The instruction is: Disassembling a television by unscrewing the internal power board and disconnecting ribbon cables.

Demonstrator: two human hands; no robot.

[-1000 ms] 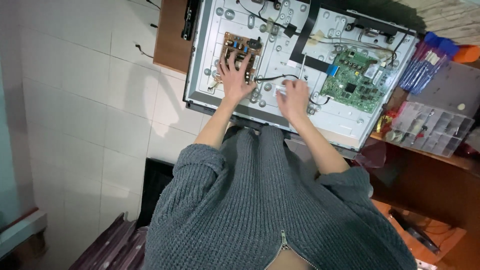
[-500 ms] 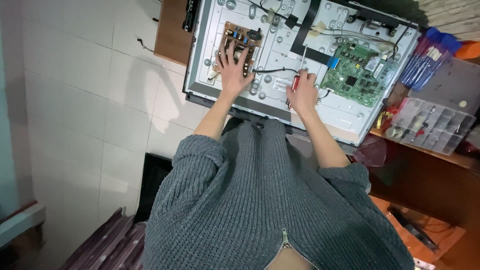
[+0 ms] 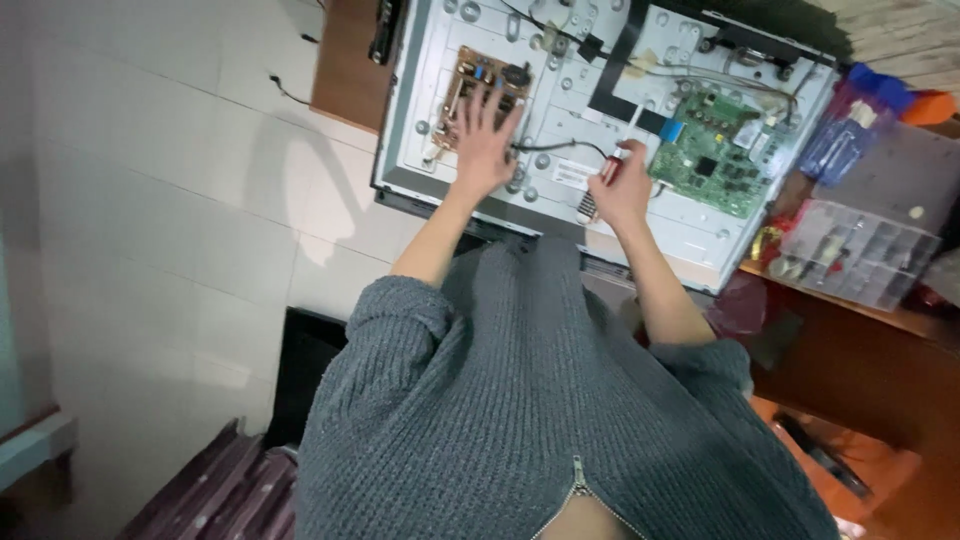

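pale glossy floor tiles run along one side of a brown wooden table, and an opened flat-screen panel of grey stamped sheet metal, ribbed and dotted with round holes, lies across that table. nearest, a grey rib-knit sweater fills the foreground. left hand lies flat with fingers spread wide, clenched on nothing, pressing on the tan power board near the panel's near edge. right hand is curled around a slim red-handled tool, touching the metal beside a black cable. just beyond sits a green circuit board. at the table's far corner, a clear plastic compartment box holds small parts, too small to tell apart.
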